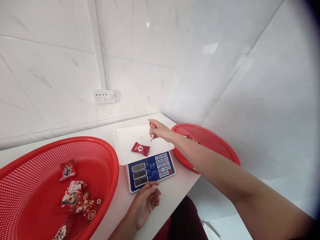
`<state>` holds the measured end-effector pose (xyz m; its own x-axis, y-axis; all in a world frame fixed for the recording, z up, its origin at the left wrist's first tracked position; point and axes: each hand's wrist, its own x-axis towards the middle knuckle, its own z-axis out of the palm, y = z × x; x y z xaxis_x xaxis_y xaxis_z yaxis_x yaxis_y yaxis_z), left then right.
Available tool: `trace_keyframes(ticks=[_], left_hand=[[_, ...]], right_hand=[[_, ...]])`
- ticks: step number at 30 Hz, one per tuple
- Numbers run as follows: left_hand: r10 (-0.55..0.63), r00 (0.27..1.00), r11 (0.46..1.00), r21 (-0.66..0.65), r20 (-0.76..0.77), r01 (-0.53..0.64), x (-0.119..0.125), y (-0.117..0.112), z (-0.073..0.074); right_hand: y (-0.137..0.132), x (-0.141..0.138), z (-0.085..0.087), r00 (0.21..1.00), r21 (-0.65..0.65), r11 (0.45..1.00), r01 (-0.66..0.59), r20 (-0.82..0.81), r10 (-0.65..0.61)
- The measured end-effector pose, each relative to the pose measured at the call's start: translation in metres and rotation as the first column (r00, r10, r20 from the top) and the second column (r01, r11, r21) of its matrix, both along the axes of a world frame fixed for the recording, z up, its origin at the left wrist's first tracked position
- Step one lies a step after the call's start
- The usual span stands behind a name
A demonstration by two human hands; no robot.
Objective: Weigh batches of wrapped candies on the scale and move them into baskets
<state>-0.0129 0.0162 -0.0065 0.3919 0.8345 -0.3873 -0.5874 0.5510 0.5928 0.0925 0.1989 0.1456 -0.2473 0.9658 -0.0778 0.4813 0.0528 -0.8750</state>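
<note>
Above the white tray of a digital scale, my right hand pinches a small red snack packet. Another red snack packet lies flat on that tray, left of the hand and apart from it. My left hand is palm up by the scale's front edge, with loosely curled fingers and nothing in them. Its fingertips are near the blue panel with the number keys and grey displays. The digits on the displays are too faint to read surely.
A large red mesh basket on the left holds several wrapped snacks. Behind my right forearm, a second red basket has some packets in it, partly hidden. The white table meets a tiled wall with a socket.
</note>
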Motion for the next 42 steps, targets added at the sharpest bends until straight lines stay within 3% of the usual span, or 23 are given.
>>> trace_keyframes(ticks=[8, 17, 22, 26, 29, 31, 34, 37, 39, 42], left_hand=[[0.015, 1.000, 1.000, -0.003, 0.010, -0.015, 0.000, -0.001, -0.001], [0.026, 1.000, 1.000, 0.003, 0.016, -0.026, -0.003, -0.005, 0.000], [0.039, 0.999, 0.999, 0.000, 0.022, -0.039, -0.002, -0.004, 0.000], [0.035, 0.999, 0.999, 0.004, 0.032, -0.035, -0.001, -0.004, 0.001], [0.042, 0.999, 0.999, -0.005, 0.035, -0.041, -0.002, -0.004, 0.001], [0.046, 0.998, 0.999, -0.013, 0.039, -0.045, -0.002, -0.004, 0.000], [0.037, 0.999, 0.999, -0.008, 0.033, -0.037, -0.001, -0.002, -0.001], [0.017, 1.000, 1.000, -0.005, -0.017, -0.017, 0.000, 0.000, 0.002], [-0.006, 0.996, 1.000, -0.001, -0.084, 0.006, 0.002, -0.001, 0.007], [-0.095, 0.965, 0.994, 0.032, -0.244, 0.106, 0.010, -0.006, 0.017]], right_hand=[[0.015, -0.002, -0.001, 0.998, 0.121, 0.992, 0.047, -0.037, -0.043], [0.016, -0.009, 0.014, 0.978, 0.062, 0.995, 0.080, -0.195, -0.066], [0.010, -0.005, 0.018, 0.973, -0.046, 0.998, -0.049, -0.227, 0.037], [0.006, 0.008, 0.010, 0.958, -0.155, 0.978, -0.141, -0.271, 0.095], [0.007, 0.018, 0.003, 0.943, -0.165, 0.968, -0.191, -0.304, 0.134], [0.010, 0.024, 0.000, 0.958, -0.119, 0.968, -0.222, -0.212, 0.194], [0.016, 0.042, -0.002, 0.971, 0.096, 0.969, -0.228, 0.098, 0.218], [0.019, 0.078, -0.003, 0.952, 0.327, 0.928, -0.179, 0.295, 0.079], [0.018, 0.115, -0.006, 0.950, 0.365, 0.926, -0.099, 0.311, -0.021], [0.018, 0.176, -0.016, 0.965, 0.252, 0.968, 0.003, 0.252, -0.068]])
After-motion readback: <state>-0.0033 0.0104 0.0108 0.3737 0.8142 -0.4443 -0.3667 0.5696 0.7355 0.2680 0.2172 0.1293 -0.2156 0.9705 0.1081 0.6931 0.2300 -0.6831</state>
